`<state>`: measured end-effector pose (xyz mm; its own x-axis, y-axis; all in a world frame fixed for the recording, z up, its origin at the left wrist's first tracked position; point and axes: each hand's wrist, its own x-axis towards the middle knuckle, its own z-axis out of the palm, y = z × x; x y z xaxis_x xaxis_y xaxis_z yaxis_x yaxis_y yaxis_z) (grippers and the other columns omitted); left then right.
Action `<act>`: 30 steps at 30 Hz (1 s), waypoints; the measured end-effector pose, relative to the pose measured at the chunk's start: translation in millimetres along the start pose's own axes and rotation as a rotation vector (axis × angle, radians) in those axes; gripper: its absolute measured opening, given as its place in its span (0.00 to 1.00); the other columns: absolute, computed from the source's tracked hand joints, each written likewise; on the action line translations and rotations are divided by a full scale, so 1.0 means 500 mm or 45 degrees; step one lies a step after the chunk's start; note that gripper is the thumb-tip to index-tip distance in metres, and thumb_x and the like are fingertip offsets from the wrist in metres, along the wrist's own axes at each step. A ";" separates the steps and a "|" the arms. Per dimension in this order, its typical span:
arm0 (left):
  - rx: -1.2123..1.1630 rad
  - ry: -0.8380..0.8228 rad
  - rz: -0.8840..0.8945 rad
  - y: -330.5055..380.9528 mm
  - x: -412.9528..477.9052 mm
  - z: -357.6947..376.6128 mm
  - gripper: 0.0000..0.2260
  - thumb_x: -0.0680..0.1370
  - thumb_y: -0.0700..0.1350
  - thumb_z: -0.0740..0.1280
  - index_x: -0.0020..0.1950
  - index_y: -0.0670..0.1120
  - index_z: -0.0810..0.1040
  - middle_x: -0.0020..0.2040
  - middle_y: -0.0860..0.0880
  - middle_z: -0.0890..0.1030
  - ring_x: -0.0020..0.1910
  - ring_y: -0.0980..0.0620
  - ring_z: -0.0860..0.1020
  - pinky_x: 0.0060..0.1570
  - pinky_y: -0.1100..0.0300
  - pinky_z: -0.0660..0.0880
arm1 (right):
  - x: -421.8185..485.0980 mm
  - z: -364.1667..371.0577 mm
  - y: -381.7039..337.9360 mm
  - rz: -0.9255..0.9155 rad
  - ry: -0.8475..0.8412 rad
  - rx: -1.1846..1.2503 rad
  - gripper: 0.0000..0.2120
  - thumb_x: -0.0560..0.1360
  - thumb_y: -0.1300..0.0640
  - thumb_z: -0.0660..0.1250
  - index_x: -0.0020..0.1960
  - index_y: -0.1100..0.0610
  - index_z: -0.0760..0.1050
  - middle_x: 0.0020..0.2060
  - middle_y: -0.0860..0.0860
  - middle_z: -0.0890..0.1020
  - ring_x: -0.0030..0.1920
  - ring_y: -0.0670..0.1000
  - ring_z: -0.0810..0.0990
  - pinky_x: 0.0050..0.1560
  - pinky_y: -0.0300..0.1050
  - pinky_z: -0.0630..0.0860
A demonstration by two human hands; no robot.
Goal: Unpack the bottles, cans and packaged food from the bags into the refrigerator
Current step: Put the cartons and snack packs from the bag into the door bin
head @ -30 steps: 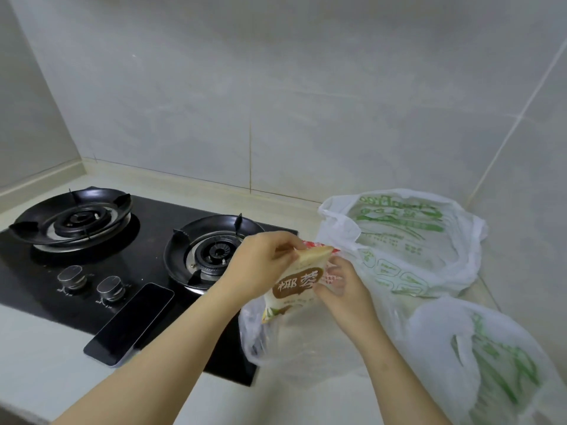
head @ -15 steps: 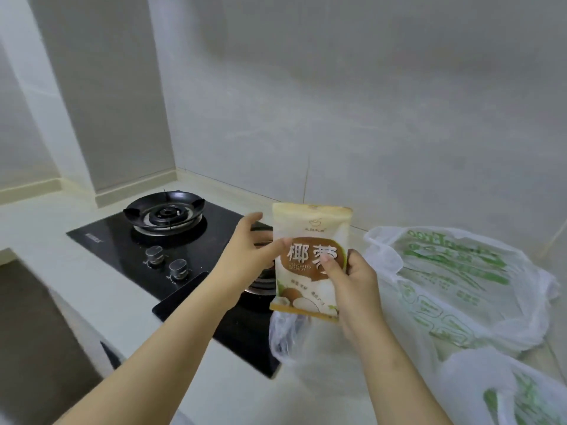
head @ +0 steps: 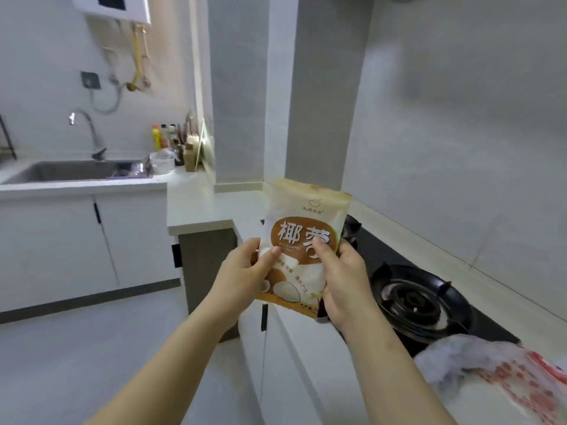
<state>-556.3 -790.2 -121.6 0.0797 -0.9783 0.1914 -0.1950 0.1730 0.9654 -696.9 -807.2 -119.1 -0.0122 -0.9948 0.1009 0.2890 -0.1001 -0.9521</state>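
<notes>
A cream and brown packet of desiccated coconut (head: 302,228) is held upright in front of me, over the counter's edge. My left hand (head: 242,271) pinches its lower left side, thumb across the front. My right hand (head: 343,280) grips its lower right side, thumb on the brown label. A white plastic bag with red print (head: 503,369) lies on the counter at the lower right, only partly in view. No refrigerator is in view.
A black gas hob (head: 420,299) with a burner sits on the counter right of my hands. White cabinets (head: 294,363) run below it. At the far left stand a steel sink (head: 76,171), a tap and several bottles (head: 167,138). Grey floor (head: 76,348) lies between.
My view has swung left from the hob and bags toward the sink and floor. The packet, lifted out of the bag, stays upright in both hands; the green-printed bags have left the view.
</notes>
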 end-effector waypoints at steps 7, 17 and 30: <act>-0.039 0.502 0.015 0.009 -0.074 -0.253 0.03 0.79 0.49 0.61 0.47 0.51 0.73 0.43 0.51 0.81 0.39 0.55 0.82 0.30 0.68 0.76 | -0.041 0.266 0.042 0.010 -0.451 -0.116 0.04 0.76 0.54 0.65 0.50 0.50 0.76 0.47 0.51 0.83 0.48 0.51 0.83 0.48 0.51 0.81; 0.056 0.964 0.051 0.041 -0.285 -0.653 0.06 0.78 0.50 0.62 0.50 0.50 0.75 0.45 0.51 0.83 0.42 0.53 0.83 0.35 0.62 0.79 | -0.216 0.682 0.083 0.068 -0.949 0.002 0.03 0.77 0.57 0.65 0.47 0.50 0.76 0.43 0.49 0.84 0.44 0.50 0.83 0.42 0.43 0.81; 0.243 1.385 0.200 0.114 -0.535 -1.013 0.04 0.78 0.49 0.63 0.48 0.51 0.76 0.43 0.51 0.83 0.41 0.54 0.82 0.32 0.65 0.75 | -0.451 1.085 0.086 -0.002 -1.338 0.153 0.03 0.76 0.59 0.65 0.47 0.52 0.77 0.43 0.51 0.84 0.45 0.52 0.83 0.45 0.50 0.82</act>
<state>-93.6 -460.7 -28.3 0.8363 -0.3098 0.4522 -0.4176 0.1745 0.8917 -162.7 -577.7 -26.0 0.8055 -0.4739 0.3559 0.3833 -0.0415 -0.9227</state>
